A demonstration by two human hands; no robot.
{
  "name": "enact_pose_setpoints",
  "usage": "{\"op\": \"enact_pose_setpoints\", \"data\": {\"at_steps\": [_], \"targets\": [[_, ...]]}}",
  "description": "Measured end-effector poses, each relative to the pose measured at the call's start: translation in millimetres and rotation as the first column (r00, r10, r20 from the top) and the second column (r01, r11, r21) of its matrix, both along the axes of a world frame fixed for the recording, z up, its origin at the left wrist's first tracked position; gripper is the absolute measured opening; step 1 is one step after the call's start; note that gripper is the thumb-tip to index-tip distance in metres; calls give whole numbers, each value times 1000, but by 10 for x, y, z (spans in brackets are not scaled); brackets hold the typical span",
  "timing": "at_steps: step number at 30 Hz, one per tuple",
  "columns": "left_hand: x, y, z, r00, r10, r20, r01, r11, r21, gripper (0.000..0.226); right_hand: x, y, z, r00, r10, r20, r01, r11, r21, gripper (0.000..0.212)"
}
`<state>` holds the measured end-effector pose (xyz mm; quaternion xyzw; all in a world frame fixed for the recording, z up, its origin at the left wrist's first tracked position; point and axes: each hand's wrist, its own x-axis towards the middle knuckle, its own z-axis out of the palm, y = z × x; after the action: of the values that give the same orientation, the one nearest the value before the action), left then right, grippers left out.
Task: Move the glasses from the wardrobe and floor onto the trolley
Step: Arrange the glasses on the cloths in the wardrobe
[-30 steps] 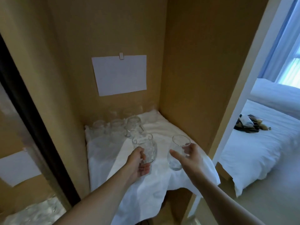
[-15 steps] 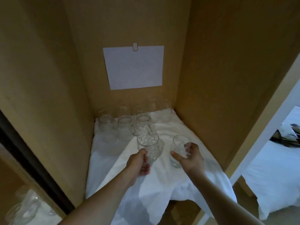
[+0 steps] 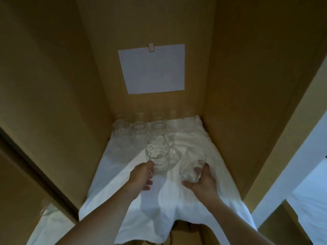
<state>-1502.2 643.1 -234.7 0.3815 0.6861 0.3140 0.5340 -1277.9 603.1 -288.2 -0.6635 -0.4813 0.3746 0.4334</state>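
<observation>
- Left hand (image 3: 141,175) grips a round patterned glass (image 3: 158,159); thumb and fingers curl round its near side. Whether its base is off the cloth cannot be told.
- Right hand (image 3: 200,180) is wrapped round the lower part of a plain tumbler (image 3: 192,166), which tilts away from the palm.
- Change over the last second: the right hand has gone from reaching at the tumbler to closing under it, and the tumbler now leans rather than standing straight. The left hand's hold looks much the same as before.
- Meaning, as a judgement: both glasses look secured, so the pick-up is about done and the carry comes next. The trolley is not in view.
- Beyond the left hand's glass, a jug-like glass (image 3: 159,138) stands very close, perhaps touching.
- Further from both hands, a row of glasses (image 3: 138,131) waits at the back of the wardrobe (image 3: 247,85), on the white cloth (image 3: 194,200). Plenty left to move.
- Paper sheet (image 3: 152,68) is clipped to the rear wall.
</observation>
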Motion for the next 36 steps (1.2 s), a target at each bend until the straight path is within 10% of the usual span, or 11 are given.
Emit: {"op": "enact_pose_setpoints", "data": {"at_steps": [9,15,20,36], "targets": [[109,202,229,948,-47,-316,154,933,325,107,210,291,180,990,-93,-103,99,994,48,98],[173,627,344,652,-321,-687,588,785,192,124,251,769,416,977,-197,-82,207,966,152,93],[153,966,329,526,-438,-729,699,711,78,96,215,1187,624,961,-201,192,160,965,206,102],[-64,1401,240,638,-548,-541,685,725,73,82,-200,2187,819,676,34,736,-232,958,168,84]]}}
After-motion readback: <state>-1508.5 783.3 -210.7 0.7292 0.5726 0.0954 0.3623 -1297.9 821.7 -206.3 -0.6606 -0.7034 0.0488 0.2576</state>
